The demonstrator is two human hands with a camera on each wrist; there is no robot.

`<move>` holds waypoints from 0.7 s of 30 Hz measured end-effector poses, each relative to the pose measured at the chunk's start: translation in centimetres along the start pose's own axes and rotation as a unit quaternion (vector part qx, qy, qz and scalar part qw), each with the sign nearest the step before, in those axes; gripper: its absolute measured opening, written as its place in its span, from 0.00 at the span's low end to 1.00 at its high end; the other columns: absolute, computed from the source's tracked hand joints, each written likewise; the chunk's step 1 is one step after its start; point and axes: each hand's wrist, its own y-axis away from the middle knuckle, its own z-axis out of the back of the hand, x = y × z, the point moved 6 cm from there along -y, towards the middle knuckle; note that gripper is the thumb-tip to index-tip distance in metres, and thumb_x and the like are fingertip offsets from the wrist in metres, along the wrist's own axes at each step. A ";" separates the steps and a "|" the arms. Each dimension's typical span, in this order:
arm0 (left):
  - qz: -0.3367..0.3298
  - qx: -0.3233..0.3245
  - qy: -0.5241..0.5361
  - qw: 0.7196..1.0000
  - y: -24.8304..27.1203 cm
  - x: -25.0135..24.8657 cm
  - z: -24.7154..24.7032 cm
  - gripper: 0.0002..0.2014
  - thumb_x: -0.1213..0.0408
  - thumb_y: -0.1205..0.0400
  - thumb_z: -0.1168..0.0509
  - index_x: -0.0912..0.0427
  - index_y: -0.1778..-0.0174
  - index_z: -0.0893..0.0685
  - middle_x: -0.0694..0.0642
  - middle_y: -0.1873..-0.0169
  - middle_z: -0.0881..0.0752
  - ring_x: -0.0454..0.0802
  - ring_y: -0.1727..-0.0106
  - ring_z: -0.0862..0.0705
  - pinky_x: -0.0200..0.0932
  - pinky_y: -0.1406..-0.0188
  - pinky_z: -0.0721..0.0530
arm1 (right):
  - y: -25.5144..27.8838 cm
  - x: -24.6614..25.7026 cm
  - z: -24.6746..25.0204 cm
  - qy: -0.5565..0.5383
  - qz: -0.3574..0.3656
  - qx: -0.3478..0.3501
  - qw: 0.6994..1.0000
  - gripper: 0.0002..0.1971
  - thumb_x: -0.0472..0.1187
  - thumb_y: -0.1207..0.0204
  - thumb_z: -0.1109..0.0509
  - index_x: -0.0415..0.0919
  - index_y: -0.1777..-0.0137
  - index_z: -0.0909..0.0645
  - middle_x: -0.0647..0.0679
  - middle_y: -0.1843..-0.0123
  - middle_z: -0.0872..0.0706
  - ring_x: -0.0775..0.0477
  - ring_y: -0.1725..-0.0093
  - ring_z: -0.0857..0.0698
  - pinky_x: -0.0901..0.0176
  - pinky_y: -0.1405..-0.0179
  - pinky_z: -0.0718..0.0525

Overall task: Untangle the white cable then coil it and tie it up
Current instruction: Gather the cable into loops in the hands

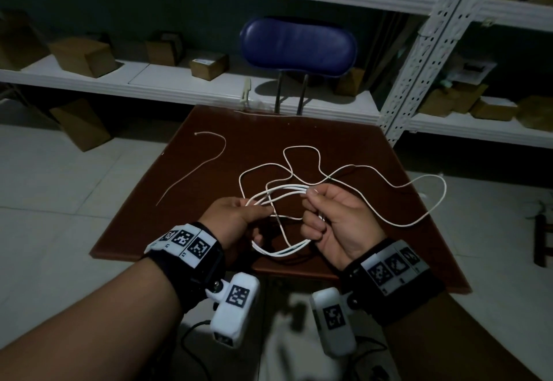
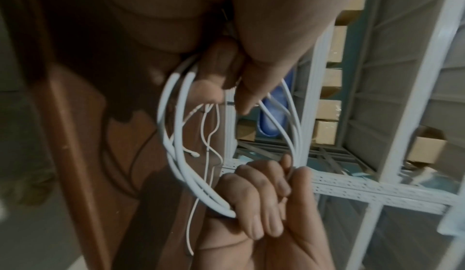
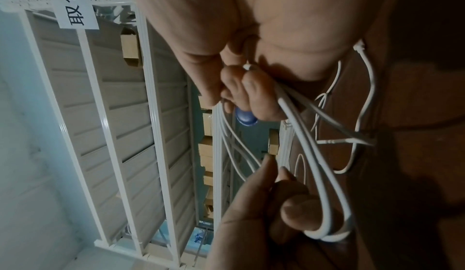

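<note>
Above the brown bench, the left hand and right hand each curl their fingers round opposite sides of a few gathered loops of the white cable, the right pinching the strands between thumb and forefinger. The rest of the cable trails loose across the bench beyond the hands, one free end lying far off to the left. A blue chair stands behind the bench, before white shelves holding cardboard boxes.
</note>
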 end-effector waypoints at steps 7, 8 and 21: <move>0.073 -0.028 0.025 0.997 -0.6 1.1 0.6 0.11 0.69 0.24 0.24 0.69 0.52 0.18 0.63 0.72 0.21 0.50 0.81 0.28 0.37 0.81 0.25 | 0.3 -0.3 -0.7 -0.036 -0.027 0.021 0.999 0.03 0.31 0.18 0.35 0.34 0.53 0.23 0.47 0.71 0.28 0.56 0.79 0.35 0.65 0.81 0.37; 0.080 -0.020 0.022 0.996 -0.7 1.2 0.6 0.13 0.68 0.24 0.24 0.68 0.50 0.19 0.62 0.73 0.22 0.49 0.81 0.28 0.37 0.82 0.25 | 0.3 -0.3 -0.7 -0.040 -0.030 0.022 0.998 0.03 0.31 0.17 0.35 0.34 0.53 0.23 0.47 0.70 0.28 0.56 0.79 0.35 0.65 0.81 0.37; 0.103 0.003 -0.025 0.994 -0.8 1.7 1.0 0.15 0.63 0.26 0.23 0.65 0.50 0.20 0.60 0.76 0.26 0.51 0.79 0.29 0.39 0.81 0.28 | 0.6 -0.9 -0.5 -0.023 -0.057 0.026 0.998 0.02 0.34 0.23 0.31 0.38 0.55 0.23 0.46 0.69 0.28 0.54 0.78 0.34 0.64 0.79 0.36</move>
